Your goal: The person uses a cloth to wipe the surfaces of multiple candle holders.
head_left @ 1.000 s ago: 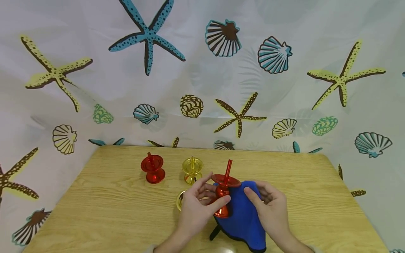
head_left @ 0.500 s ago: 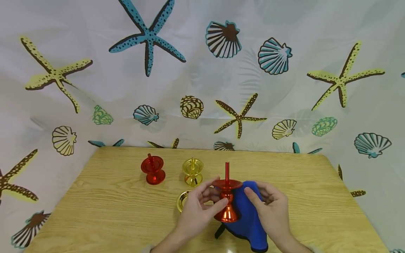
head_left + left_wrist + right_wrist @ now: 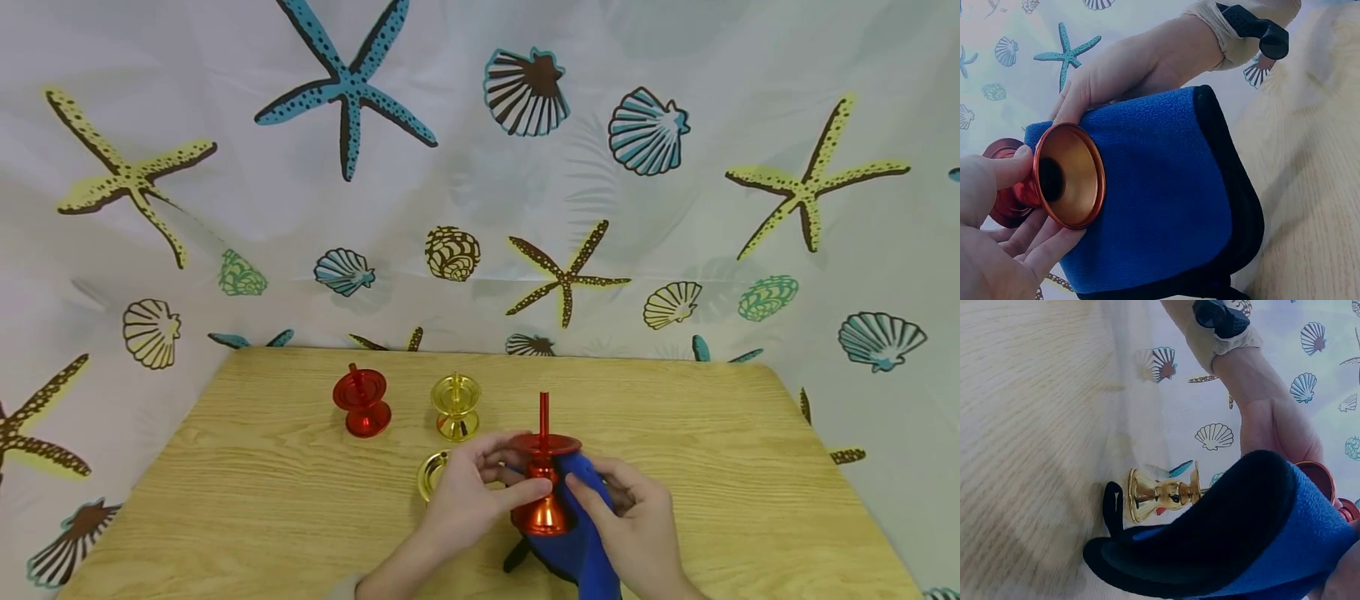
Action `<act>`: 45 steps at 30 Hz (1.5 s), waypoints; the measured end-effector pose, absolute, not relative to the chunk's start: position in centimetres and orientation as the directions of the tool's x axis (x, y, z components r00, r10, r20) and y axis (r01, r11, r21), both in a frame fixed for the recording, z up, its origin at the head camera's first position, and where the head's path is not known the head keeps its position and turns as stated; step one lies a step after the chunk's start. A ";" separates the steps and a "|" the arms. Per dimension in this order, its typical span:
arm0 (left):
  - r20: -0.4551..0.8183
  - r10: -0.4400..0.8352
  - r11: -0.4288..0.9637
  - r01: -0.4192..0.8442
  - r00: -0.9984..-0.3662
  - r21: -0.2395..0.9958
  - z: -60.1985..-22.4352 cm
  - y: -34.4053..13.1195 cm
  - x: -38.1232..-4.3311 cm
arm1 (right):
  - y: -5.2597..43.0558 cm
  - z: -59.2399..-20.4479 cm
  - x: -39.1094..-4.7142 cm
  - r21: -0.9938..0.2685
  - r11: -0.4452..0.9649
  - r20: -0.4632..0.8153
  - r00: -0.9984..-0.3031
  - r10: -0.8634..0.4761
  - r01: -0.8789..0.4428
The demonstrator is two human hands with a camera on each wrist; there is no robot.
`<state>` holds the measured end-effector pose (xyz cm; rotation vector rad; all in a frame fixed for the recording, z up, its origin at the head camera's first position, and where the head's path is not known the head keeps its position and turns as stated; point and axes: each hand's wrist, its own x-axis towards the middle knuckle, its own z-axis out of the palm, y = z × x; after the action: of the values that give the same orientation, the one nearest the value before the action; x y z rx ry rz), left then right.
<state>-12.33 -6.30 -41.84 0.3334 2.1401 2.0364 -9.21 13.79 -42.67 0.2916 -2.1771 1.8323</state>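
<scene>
In the head view my left hand [image 3: 465, 496] holds a shiny red candle holder [image 3: 545, 510] by its narrow waist, thumb in front. The holder stands upright above the table, its dish and thin post on top. My right hand [image 3: 637, 521] pinches a blue cloth [image 3: 596, 562] with black edging, thumb on the near side. The cloth lies against the back and right side of the holder. The left wrist view looks into the holder's hollow base [image 3: 1075, 178], with the blue cloth [image 3: 1154, 187] right beside its rim. Folds hide part of the right fingers.
Another red candle holder [image 3: 367, 417] and a gold one [image 3: 457, 423] stand toward the back left of the wooden table [image 3: 262, 500]. A second gold holder [image 3: 430, 477] is partly hidden behind my left hand. A shell-patterned sheet [image 3: 480, 183] hangs behind the table.
The red candle holder has gone from tilted to upright and sits slightly lower. My right hand has shifted a little left and down with the cloth, closer to the holder.
</scene>
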 end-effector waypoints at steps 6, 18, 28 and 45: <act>0.050 0.272 0.062 0.069 -0.961 0.996 -41.7 -6.3 -12.2 | 13.7 -42.7 -9.1 -0.911 0.192 0.382 -0.922 0.059 -0.365; 0.032 0.210 0.144 0.064 -0.977 0.988 -41.4 -6.7 -12.0 | 14.7 -42.1 -8.7 -0.827 0.158 0.548 -0.836 0.012 -0.540; 0.026 0.207 0.127 0.053 -0.978 0.990 -41.5 -6.7 -11.9 | 15.4 -40.6 -7.3 -0.775 0.026 0.626 -0.772 -0.110 -0.632; 0.045 0.201 0.075 0.061 -0.979 0.995 -41.5 -5.9 -11.2 | 15.0 -42.7 -9.5 -0.716 0.194 0.679 -0.734 -0.033 -0.671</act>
<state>-11.23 -5.95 -41.47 0.2723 2.2243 2.0507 -9.54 14.97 -42.69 0.6548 -1.9468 1.5785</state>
